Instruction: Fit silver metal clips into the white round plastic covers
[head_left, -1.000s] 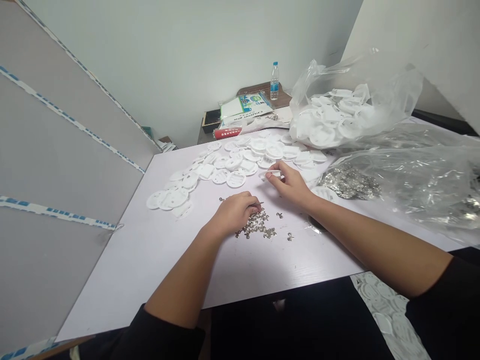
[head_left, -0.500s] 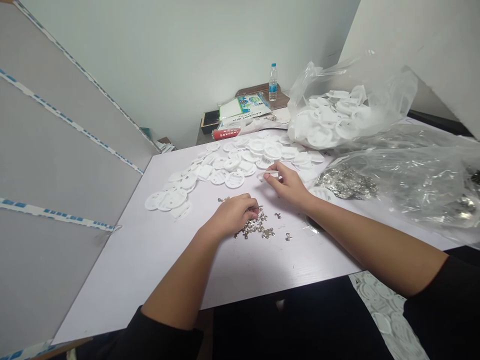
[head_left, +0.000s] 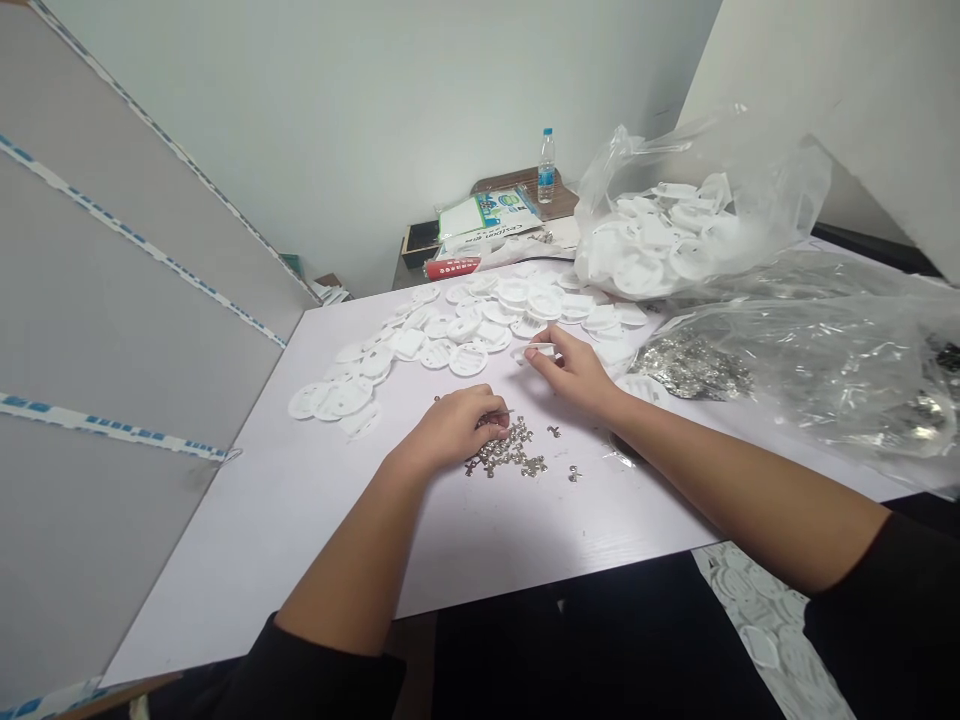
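My left hand [head_left: 465, 425] is at the near-left side of a heap of small shiny metal pieces [head_left: 517, 445] on the white table [head_left: 300, 540]. Its fingers are pinched together on a small metal piece, of which a thin end shows past the fingertips. My right hand [head_left: 574, 370] grips a white plastic disc [head_left: 541, 350] by its edge, thumb on the near side, held tilted just above the table. Many more white discs [head_left: 469, 359] lie overlapping beyond both hands. A couple of stray metal pieces [head_left: 574, 473] lie to the right of the heap.
A clear bag of white discs [head_left: 675, 235] stands at the back right. In front of it lie clear bags of metal pieces [head_left: 694, 365]. A water bottle [head_left: 546, 168] and flat packets [head_left: 491, 212] are at the back. A grey panel [head_left: 135, 300] borders the left side.
My left hand has shifted slightly left, uncovering more of the metal heap. My right hand keeps its hold on the white disc, nearly in the same place.
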